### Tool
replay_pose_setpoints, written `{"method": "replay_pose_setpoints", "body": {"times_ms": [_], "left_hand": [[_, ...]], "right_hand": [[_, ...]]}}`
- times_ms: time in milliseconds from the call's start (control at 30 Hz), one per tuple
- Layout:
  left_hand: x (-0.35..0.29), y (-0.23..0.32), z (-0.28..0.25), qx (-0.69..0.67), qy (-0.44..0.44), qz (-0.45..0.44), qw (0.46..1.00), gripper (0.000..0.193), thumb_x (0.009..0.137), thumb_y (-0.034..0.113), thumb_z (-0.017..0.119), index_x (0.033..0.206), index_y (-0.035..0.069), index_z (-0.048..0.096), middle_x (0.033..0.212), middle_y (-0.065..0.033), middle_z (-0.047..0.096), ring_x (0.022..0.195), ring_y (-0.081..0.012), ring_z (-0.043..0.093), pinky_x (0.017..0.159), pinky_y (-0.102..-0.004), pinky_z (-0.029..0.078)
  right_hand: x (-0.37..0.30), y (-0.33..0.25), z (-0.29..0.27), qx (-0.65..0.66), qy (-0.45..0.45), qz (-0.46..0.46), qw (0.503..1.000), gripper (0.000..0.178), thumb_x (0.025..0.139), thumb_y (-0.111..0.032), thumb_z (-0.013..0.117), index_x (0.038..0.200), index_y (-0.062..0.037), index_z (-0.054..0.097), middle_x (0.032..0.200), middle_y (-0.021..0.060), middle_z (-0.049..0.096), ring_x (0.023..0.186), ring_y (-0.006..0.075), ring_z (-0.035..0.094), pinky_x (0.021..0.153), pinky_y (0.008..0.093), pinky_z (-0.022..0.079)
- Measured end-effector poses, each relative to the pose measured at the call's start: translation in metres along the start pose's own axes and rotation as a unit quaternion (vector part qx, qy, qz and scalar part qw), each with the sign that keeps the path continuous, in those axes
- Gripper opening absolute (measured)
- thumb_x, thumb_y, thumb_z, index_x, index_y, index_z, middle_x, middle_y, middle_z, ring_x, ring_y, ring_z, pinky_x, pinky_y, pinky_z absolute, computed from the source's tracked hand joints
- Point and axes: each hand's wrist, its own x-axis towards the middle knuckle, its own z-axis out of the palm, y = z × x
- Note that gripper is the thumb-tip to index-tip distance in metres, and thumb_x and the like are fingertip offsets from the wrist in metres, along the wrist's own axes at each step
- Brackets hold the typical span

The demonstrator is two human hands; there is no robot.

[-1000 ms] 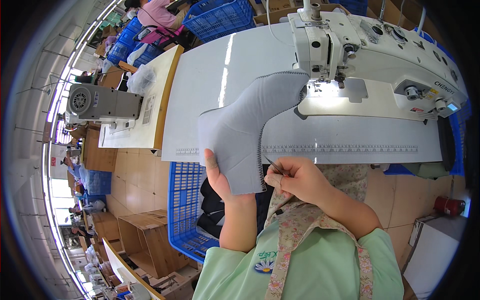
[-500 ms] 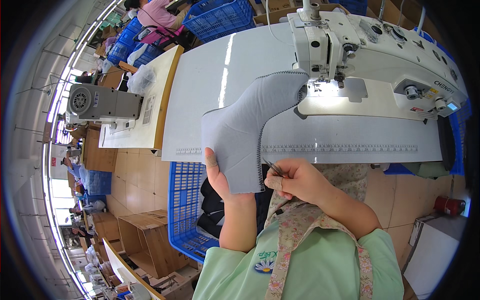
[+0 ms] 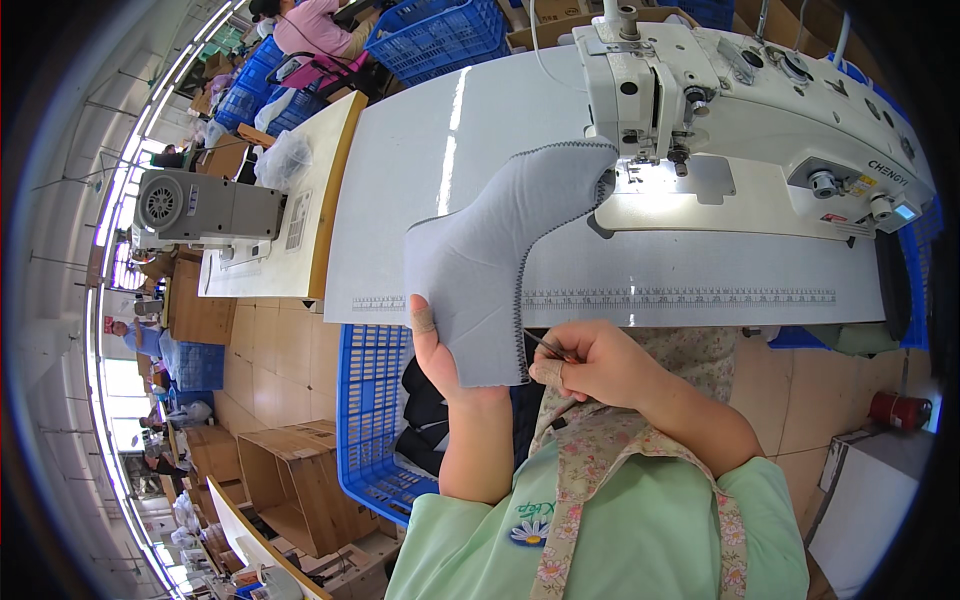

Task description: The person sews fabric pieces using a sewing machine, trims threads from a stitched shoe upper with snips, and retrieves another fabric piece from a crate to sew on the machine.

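A grey boot-shaped fabric piece (image 3: 470, 280), with dark zigzag stitching along its edges, is held up in front of me. My left hand (image 3: 438, 350) grips its lower end, thumb on top and the other fingers hidden beneath. A tan wrap covers that thumb. The narrow far end of the piece comes up beside the needle area of the white sewing machine (image 3: 650, 100). My right hand (image 3: 590, 362) is closed on small dark thread snips (image 3: 548, 346), their tip close to the stitched right edge near the lower corner. A finger of this hand is also wrapped.
Under the table's (image 3: 690, 275) front edge, a blue basket (image 3: 372, 420) holds dark pieces. A ruler strip (image 3: 680, 298) runs along that edge. Another sewing machine (image 3: 210, 205) stands on the left table. Cardboard boxes (image 3: 300, 480) lie lower left; a person in pink (image 3: 325, 28) sits far off.
My right hand has shifted slightly, and the snips' blades, a little apart before, now look together. The fabric piece and my left hand have barely moved.
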Motion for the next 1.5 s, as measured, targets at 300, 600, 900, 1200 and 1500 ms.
{"method": "replay_pose_setpoints", "body": {"times_ms": [300,600,900,1200,1500], "left_hand": [[0.001,-0.001,-0.002,-0.003,-0.002,-0.007,1.0,0.053,0.096,0.039,0.047,0.13,-0.001,0.046,0.128,-0.0176,0.054,0.116,-0.0328,0.054,0.098,-0.0477,0.045],[-0.001,-0.001,-0.002,0.002,-0.006,0.001,1.0,0.053,0.097,0.039,0.045,0.131,-0.001,0.046,0.129,-0.0176,0.053,0.117,-0.0326,0.054,0.099,-0.0471,0.044],[-0.002,0.0,-0.003,0.02,-0.026,0.018,0.999,0.054,0.098,0.04,0.042,0.132,-0.002,0.045,0.132,-0.0182,0.051,0.12,-0.0328,0.052,0.101,-0.0477,0.042],[-0.005,-0.001,-0.002,0.013,-0.06,0.014,0.998,0.055,0.098,0.04,0.041,0.133,-0.002,0.044,0.134,-0.0181,0.049,0.121,-0.0325,0.051,0.102,-0.0471,0.041],[-0.006,-0.004,-0.002,0.008,-0.044,-0.007,0.999,0.052,0.098,0.039,0.042,0.132,-0.001,0.045,0.131,-0.0159,0.052,0.119,-0.0307,0.052,0.1,-0.0447,0.042]], "right_hand": [[-0.001,0.001,-0.002,-0.001,-0.004,0.013,1.0,0.015,0.09,-0.018,0.065,0.086,-0.0029,0.064,0.064,-0.0008,0.056,0.053,0.0034,0.048,0.046,0.0203,0.038],[-0.001,0.004,0.005,-0.01,0.05,-0.07,0.996,0.011,0.088,-0.011,0.066,0.088,-0.0016,0.061,0.068,-0.0025,0.053,0.06,0.004,0.046,0.054,0.021,0.039],[-0.006,-0.003,0.007,-0.161,0.089,-0.189,0.965,0.016,0.077,-0.001,0.069,0.092,-0.0026,0.064,0.067,0.0001,0.052,0.06,0.0064,0.046,0.056,0.0225,0.04],[-0.005,-0.004,0.008,-0.234,0.108,-0.22,0.941,0.016,0.075,-0.005,0.072,0.09,-0.0028,0.065,0.064,0.0009,0.053,0.056,0.0086,0.047,0.055,0.0254,0.042],[-0.002,-0.005,0.004,-0.073,0.072,-0.096,0.99,0.012,0.087,-0.011,0.067,0.085,0.0,0.063,0.065,-0.0048,0.05,0.059,0.0022,0.043,0.052,0.0212,0.035]]}}
